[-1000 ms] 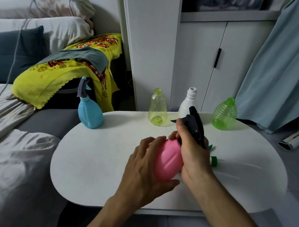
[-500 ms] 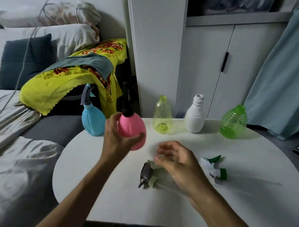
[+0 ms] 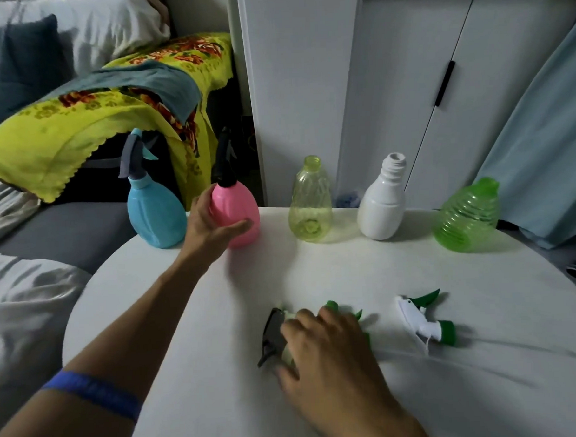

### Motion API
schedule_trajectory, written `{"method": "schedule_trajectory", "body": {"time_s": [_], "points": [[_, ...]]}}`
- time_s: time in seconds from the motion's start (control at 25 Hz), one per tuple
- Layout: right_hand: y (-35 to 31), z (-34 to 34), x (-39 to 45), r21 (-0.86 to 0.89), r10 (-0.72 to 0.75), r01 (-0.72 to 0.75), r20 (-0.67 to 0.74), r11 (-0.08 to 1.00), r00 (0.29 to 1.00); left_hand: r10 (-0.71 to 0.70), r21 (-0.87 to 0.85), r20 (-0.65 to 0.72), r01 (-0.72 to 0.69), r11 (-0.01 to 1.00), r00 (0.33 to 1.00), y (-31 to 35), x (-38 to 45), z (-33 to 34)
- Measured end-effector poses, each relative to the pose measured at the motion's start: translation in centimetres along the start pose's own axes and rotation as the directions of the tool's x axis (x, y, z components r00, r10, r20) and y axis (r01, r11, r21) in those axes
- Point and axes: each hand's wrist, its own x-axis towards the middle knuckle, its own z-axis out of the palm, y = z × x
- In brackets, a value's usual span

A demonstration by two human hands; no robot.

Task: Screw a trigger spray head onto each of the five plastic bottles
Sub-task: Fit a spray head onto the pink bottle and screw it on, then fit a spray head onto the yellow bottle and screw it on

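Observation:
A row of bottles stands at the far edge of the white table (image 3: 192, 321): a blue bottle (image 3: 156, 217) with a grey spray head, a pink bottle (image 3: 238, 214) with a black spray head, then a yellow bottle (image 3: 309, 204), a white bottle (image 3: 383, 204) and a green ribbed bottle (image 3: 466, 217), these three with bare necks. My left hand (image 3: 211, 226) is wrapped around the pink bottle, which stands on the table. My right hand (image 3: 325, 345) lies over a pale spray head with a dark trigger (image 3: 273, 338) and a green spray head (image 3: 333, 307). A white and green spray head (image 3: 423, 323) lies to the right.
A sofa with grey cushions (image 3: 59, 231) and a yellow floral cloth (image 3: 78, 128) sits left of the table. White cabinets (image 3: 406, 81) stand behind it, and a light blue curtain (image 3: 547, 141) hangs at the right.
My left hand carried the pink bottle with its black head away from me and set it down beside the blue bottle. My right hand let go of it and dropped onto the loose spray heads.

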Motion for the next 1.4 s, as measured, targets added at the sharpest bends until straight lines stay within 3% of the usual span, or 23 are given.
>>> {"method": "schedule_trajectory", "body": {"time_s": [0.12,0.2,0.32,0.4,0.48,0.56,0.6,0.68,0.76,0.84,0.88,0.96,1.16,1.28,1.4], "points": [[-0.7,2.1,-0.1,-0.146,0.016,-0.012,0.029,0.989,0.999,-0.018,-0.011,0.004,0.018,1.0,1.0,0.3,0.1,0.3],[-0.2,2.8,-0.2,-0.121,0.012,-0.008,0.034,0.993,0.999,-0.038,-0.042,0.014,0.039,0.998,0.999,1.0,-0.3,0.5],[0.1,2.2,-0.5,0.094,0.035,-0.03,-0.054,0.995,0.998,-0.106,-0.042,0.011,0.106,0.993,0.994,1.8,-2.3,-0.1],[0.7,0.1,-0.6,0.359,0.1,-0.03,-0.179,0.933,0.979,-0.127,-0.036,-0.108,0.124,0.992,0.986,1.8,-5.5,-1.0],[2.6,-3.2,-0.8,0.71,0.214,-0.04,-0.157,0.703,0.964,0.05,0.09,-0.244,-0.028,0.996,0.969,2.3,-9.2,-2.0],[5.9,-6.7,-1.4,0.956,0.333,0.038,-0.138,0.29,0.933,0.324,0.327,-0.188,-0.252,0.911,0.927,3.6,-11.0,-2.1],[7.7,-8.2,-1.9,0.987,0.419,0.115,-0.154,0.116,0.895,0.406,0.393,-0.12,-0.332,0.858,0.906,4.6,-11.0,-1.5],[10.7,-10.0,-3.2,0.973,0.557,0.226,-0.162,-0.048,0.815,0.414,0.393,-0.05,-0.363,0.845,0.909,7.2,-9.9,1.0],[12.4,-10.8,-4.3,0.964,0.596,0.254,-0.158,-0.08,0.787,0.285,0.331,-0.071,-0.247,0.911,0.956,9.5,-8.0,4.3],[13.6,-10.9,-4.8,0.964,0.606,0.259,-0.175,-0.054,0.776,0.02,0.221,-0.076,-0.003,0.975,0.997,10.6,-5.5,7.6],[14.1,-10.9,-5.0,0.966,0.616,0.258,-0.185,-0.031,0.766,-0.087,0.141,-0.049,0.093,0.986,0.995,10.7,-4.4,9.1],[15.1,-10.8,-5.2,0.961,0.633,0.278,-0.22,0.008,0.742,-0.166,0.039,0.011,0.165,0.985,0.986,10.3,-2.5,11.1],[17.0,-11.9,-5.3,0.916,0.689,0.39,-0.34,0.089,0.64,-0.11,0.002,0.073,0.11,0.994,0.991,9.2,-2.8,10.2],[16.7,-12.0,-4.9,0.895,0.686,0.442,-0.36,0.062,0.632,0.003,0.198,0.069,-0.017,0.98,0.998,10.7,-6.1,6.4],[15.3,-11.9,-4.4,0.89,0.661,0.455,-0.337,-0.008,0.671,0.13,0.486,0.128,-0.176,0.856,0.983,12.2,-10.5,1.7]]}}
